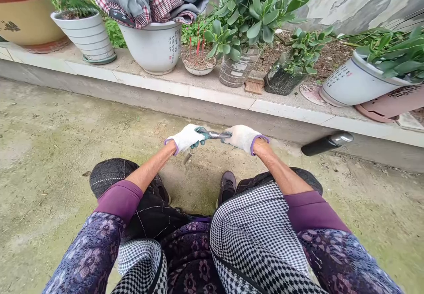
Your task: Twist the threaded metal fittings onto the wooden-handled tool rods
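Observation:
Both my hands wear white work gloves with purple cuffs. My left hand is closed round the green grip of a small metal hand tool, held level in front of my knees. A thin metal part hangs down from the tool under my left hand. My right hand is closed on the tool's shiny metal shaft at its other end. I am seated low, with one shoe on the concrete ground below the tool.
A raised ledge runs across ahead, carrying several potted plants, a white pot draped with clothes, a small brush and a tipped white pot. A dark flask lies on the ground at the ledge's foot.

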A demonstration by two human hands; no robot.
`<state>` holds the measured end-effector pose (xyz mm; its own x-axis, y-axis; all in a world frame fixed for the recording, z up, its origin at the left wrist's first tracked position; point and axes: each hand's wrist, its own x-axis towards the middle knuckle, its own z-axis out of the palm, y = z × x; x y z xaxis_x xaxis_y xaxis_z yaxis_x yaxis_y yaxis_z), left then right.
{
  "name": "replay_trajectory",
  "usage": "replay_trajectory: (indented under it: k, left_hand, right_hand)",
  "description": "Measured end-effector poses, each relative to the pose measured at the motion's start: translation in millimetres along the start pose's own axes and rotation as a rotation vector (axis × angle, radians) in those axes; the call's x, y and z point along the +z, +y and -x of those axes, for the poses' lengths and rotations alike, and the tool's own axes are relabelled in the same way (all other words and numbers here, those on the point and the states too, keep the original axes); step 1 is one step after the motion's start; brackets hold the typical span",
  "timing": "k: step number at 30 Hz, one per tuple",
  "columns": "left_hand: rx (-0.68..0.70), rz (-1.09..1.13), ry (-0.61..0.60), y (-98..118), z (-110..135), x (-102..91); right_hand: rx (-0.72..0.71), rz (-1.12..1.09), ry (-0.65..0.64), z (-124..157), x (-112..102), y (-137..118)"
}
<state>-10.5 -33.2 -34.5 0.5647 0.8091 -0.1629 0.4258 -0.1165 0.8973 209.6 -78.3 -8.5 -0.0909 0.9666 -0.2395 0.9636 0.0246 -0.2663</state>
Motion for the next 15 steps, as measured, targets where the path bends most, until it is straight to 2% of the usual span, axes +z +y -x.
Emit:
replay_trajectory:
  k: [2,4,7,9,11,12,15]
  left_hand:
    - [0.003,0.077,0.009,1.1,-1.9,0.2]
    - [0.017,0.166,0.016,2.3,-3.1,-0.3]
    - [0.012,0.248,-0.005,1.7,-3.1,0.1]
    - [-0.012,0.247,-0.034,-0.9,-3.0,1.2]
    - [-0.042,0.234,-0.038,-4.3,-3.9,1.6]
    - [-0.042,0.229,-0.026,-5.6,-4.7,1.0]
    - [0.001,0.18,0.025,-6.2,-6.4,-3.2]
  right_hand:
    - [0.0,-0.04,0.109,-2.3,-1.5,4.0]
    - [0.01,-0.238,0.172,-1.7,-2.9,6.6]
    - [0.014,-0.66,0.171,4.0,-5.1,6.3]
    - [-0.047,-0.879,0.146,9.9,-7.4,5.2]
    - [-0.123,-0.973,0.06,16.4,-9.6,4.7]
    - [-0.149,-0.963,-0.027,19.3,-10.2,4.8]
    - [-0.175,-0.793,-0.309,24.3,-8.6,6.0]
